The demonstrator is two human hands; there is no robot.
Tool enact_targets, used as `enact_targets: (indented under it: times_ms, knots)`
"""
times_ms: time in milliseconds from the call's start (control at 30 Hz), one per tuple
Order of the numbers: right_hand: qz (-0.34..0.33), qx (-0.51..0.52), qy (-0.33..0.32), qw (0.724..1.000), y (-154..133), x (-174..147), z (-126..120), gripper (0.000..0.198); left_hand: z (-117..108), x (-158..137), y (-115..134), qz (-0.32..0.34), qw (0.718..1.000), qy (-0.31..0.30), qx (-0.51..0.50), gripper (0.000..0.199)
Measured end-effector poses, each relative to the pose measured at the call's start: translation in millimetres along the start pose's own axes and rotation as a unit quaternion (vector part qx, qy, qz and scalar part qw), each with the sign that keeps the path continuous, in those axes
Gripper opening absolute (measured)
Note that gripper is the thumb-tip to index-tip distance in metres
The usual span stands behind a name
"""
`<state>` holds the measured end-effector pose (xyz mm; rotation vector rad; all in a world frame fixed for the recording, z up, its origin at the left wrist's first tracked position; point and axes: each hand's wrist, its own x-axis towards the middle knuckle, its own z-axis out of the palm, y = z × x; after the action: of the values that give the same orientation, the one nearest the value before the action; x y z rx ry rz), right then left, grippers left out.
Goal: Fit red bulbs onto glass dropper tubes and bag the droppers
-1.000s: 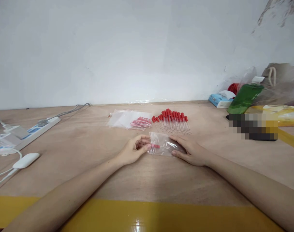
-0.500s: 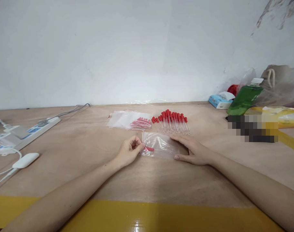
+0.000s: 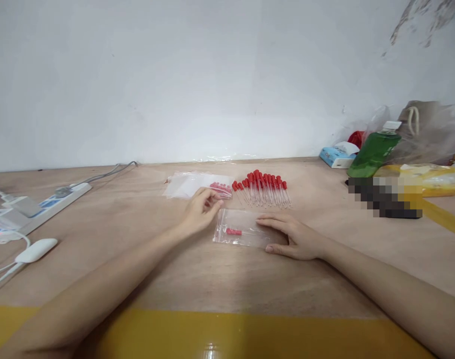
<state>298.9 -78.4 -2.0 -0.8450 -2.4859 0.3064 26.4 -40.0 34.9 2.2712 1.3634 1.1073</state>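
A clear zip bag [image 3: 252,224] lies flat before me, holding one glass dropper with a red rubber bulb [image 3: 234,232]. My right hand [image 3: 293,234] rests on its right end, fingers spread and thumb apart. Close by its upper left corner is my left hand [image 3: 201,212], fingers loosely curled, thumb apart from them, nothing visible in it. Behind the bag, several loose droppers [image 3: 263,184] lie side by side, red bulbs away from me. To their left, bagged droppers [image 3: 222,189] lie on a stack of flat clear bags [image 3: 184,184], partly behind my left hand.
A white power strip [image 3: 48,207] with plugs and a white adapter [image 3: 36,250] are on the left. At the right stand a tissue pack [image 3: 338,155], a green bottle [image 3: 375,152] and plastic bags. Yellow tape [image 3: 182,334] runs along the front edge.
My left hand has left the bag's left edge and moved up and slightly away from me. The bag now lies flatter, with my right hand still on its right end.
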Motion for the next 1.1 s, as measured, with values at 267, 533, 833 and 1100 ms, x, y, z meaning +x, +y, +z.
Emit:
enact_targets:
  times_ms: [267, 533, 833, 1100]
  knots:
    - [0.013, -0.010, -0.030, 0.999, 1, 0, 0, 0.056, 38, 111, -7, -0.022, 0.958, -0.127, 0.255, 0.022]
    - [0.015, -0.010, -0.031, 0.999, 1, 0, 0, 0.056, 52, 126, -19, -0.124, 0.962, -0.149, 0.190, 0.017]
    - [0.018, -0.010, -0.031, 0.999, 2, 0, 0, 0.056, -24, 49, -18, -0.112, 0.965, 0.100, -0.214, 0.015]
    - [0.017, -0.024, -0.030, 0.999, 3, -1, 1, 0.056, -28, -28, -44, -0.193, 0.910, 0.181, -0.320, 0.033]
